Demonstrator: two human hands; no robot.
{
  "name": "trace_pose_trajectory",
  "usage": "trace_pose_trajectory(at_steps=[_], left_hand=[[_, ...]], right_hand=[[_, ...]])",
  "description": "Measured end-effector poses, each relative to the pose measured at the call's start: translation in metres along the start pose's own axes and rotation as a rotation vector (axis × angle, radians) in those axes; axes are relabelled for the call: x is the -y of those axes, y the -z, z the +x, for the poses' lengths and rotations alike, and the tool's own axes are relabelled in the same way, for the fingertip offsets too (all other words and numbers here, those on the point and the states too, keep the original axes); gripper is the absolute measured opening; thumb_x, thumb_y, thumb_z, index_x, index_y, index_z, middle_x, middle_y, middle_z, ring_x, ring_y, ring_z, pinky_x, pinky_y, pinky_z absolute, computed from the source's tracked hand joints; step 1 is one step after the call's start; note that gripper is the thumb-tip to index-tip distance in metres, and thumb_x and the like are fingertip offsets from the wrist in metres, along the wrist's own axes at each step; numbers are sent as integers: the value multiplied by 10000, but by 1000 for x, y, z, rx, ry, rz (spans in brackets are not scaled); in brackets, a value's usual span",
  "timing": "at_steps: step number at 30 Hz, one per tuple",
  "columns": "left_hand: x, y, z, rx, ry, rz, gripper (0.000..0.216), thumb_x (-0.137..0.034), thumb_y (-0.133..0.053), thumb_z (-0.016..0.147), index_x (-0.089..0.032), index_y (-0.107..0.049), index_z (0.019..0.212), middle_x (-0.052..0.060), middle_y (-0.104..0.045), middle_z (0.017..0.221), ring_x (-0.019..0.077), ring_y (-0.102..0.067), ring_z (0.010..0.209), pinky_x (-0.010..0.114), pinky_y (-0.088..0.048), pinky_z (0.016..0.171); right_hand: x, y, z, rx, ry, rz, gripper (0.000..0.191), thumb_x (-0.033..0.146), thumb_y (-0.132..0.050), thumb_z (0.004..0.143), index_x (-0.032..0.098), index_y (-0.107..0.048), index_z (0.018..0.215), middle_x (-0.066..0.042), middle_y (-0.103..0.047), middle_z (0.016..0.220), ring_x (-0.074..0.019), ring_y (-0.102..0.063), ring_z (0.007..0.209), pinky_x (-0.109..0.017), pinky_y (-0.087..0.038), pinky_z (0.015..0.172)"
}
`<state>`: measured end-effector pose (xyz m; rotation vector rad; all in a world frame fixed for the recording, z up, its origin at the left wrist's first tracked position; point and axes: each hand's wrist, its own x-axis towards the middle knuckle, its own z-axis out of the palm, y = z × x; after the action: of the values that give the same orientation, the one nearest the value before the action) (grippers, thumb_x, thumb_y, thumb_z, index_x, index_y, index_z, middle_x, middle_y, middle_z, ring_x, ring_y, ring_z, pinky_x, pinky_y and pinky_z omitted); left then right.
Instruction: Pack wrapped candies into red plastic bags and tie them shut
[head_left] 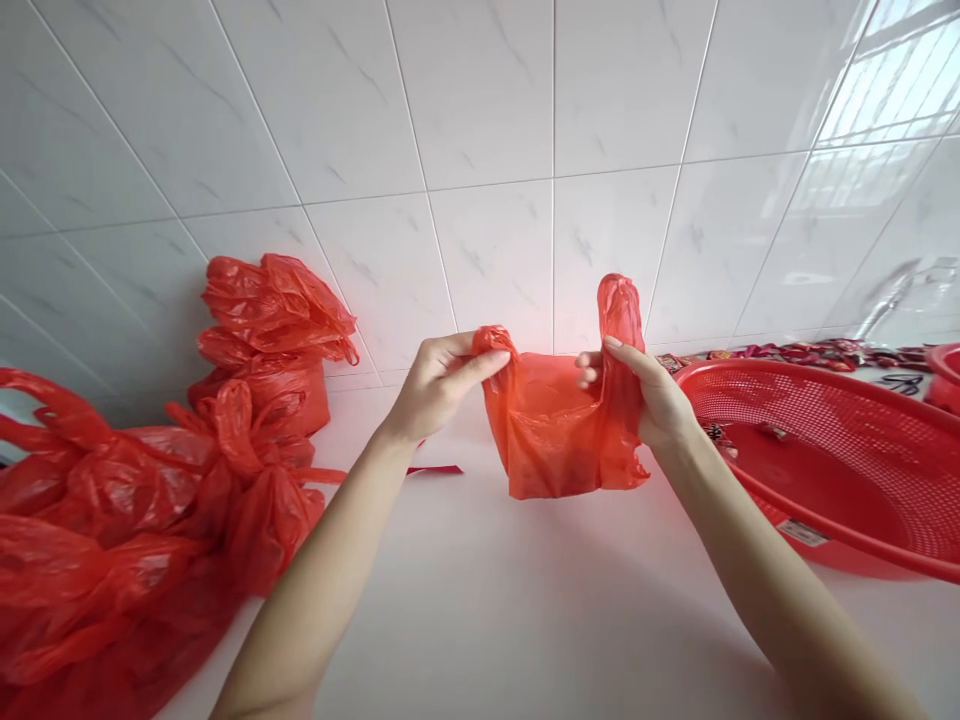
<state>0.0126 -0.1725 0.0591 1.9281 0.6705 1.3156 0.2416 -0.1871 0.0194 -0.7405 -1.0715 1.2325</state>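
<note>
Between my two hands hangs a thin red plastic bag (pixel 555 440), held up above the white table. My left hand (pixel 450 380) pinches the bunched left handle between thumb and fingers. On the other side, my right hand (pixel 649 385) grips the right handle, whose folded top sticks up above the thumb. The lower part of the bag looks flat. Whether anything is inside it, I cannot tell.
Filled red plastic bags (pixel 135 540) are heaped at the left, with more stacked against the tiled wall (pixel 495 120). A red strip (pixel 436 470) lies on the white table (pixel 517 610). At the right stands a red perforated basket (pixel 795 520); small red packets (pixel 795 355) lie behind it.
</note>
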Motion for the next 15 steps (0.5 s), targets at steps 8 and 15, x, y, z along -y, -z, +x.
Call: trace_pose_trajectory(at_steps=[8,15], left_hand=[[-3,-15,9,273,-161,17,143,-331,-658,916,-257,-780,930,53,-720,1192,236,-649,1124,352,-513,946],[7,-27,13,191,-141,352,298,-396,-572,953,-200,-697,768,-9,-602,676,122,-521,616,258,-417,594]], right_hand=[[4,-14,-21,125,-42,-424,353,421,-703,859,215,-488,671,83,-375,477,-56,-261,424,-224,-161,404],[9,-16,-24,274,-32,-524,364,387,-677,861,212,-449,639,90,-300,529,-57,-240,468,-221,-166,419]])
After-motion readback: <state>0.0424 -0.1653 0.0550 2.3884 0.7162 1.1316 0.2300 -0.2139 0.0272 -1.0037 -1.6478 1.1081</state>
